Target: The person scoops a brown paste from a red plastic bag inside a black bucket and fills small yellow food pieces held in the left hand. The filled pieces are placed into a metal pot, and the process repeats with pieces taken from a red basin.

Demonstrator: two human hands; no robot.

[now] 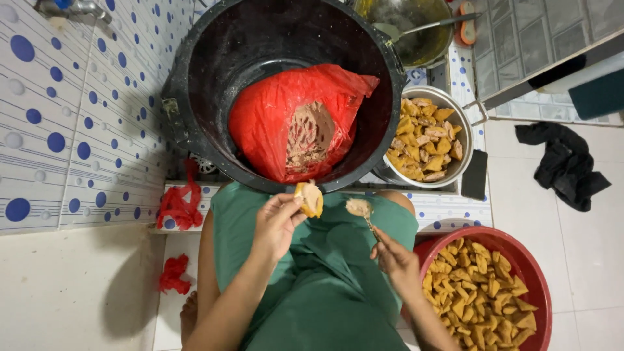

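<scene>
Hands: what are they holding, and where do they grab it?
The left hand pinches a yellow tofu puff by its lower edge. The right hand grips a spoon of paste by its handle.

Single head-worn view, looking almost straight down, close above the person's lap. Left hand point(276, 224) and right hand point(395, 260) sit centre-low; black tub point(195, 97) at top, red basin point(539, 286) lower right. No second view.

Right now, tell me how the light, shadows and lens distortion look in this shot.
Head view: even indoor light; a soft shadow lies on the floor left of the person; the black tub and wall tiles bow outward toward the edges, wide-lens distortion; the spoon in the right hand looks slightly soft.
</scene>
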